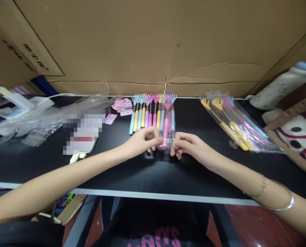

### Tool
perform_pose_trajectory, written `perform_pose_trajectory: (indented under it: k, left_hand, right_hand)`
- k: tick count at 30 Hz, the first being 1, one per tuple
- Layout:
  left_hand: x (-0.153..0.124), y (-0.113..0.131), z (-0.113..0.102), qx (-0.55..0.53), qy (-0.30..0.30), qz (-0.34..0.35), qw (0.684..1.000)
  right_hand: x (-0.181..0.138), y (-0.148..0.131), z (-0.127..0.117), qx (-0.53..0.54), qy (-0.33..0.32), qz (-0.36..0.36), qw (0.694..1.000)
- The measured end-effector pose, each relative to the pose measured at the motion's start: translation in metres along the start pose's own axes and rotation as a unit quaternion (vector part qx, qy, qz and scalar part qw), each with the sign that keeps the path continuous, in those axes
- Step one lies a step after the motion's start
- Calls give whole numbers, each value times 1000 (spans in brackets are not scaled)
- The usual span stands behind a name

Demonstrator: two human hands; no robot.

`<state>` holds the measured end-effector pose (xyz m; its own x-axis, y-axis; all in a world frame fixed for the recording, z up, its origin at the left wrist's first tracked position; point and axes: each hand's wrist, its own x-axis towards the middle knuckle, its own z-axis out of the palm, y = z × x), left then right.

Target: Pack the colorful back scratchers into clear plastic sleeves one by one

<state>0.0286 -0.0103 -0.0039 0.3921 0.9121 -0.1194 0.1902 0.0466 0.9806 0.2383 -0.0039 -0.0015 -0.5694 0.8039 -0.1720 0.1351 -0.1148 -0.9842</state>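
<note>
Two bare hands, one wrapped item between them. Left hand [150,138]: grip pinched on the lower left corner of a clear plastic sleeve [172,136]. Right hand [185,144]: grip pinched at its lower right corner. One pink back scratcher [165,127], inside the sleeve, claw away from the person, over the right end of a row of unwrapped back scratchers [143,116] on the black counter [132,175]. Assorted printed cards [123,104], left of the row. Several bagged back scratchers [229,133], overlapping, well to the right. Hazards, as judged from where I stand: hard opposing pulls could split the film; an unsealed end, which I cannot make out, could let the handle slide out; a low sweep could catch neighbouring claws and skew the row.
</note>
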Motion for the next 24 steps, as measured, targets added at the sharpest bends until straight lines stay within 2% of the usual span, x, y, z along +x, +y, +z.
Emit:
perform_pose_trajectory:
  k: [4,9,19,24]
  left_hand:
    - [0,0,0,-31,-4,3,999]
    - [0,-2,-3,-58,-27,2,998]
    - [-4,0,-4,-65,-48,15,997]
    - [-4,1,-3,-75,-49,6,996]
  right_hand:
    - [0,1,1,32,-1,12,999]
    - [-1,-1,1,8,18,16,1000]
    - [3,4,0,55,19,15,998]
    - [1,3,-2,78,5,37,996]
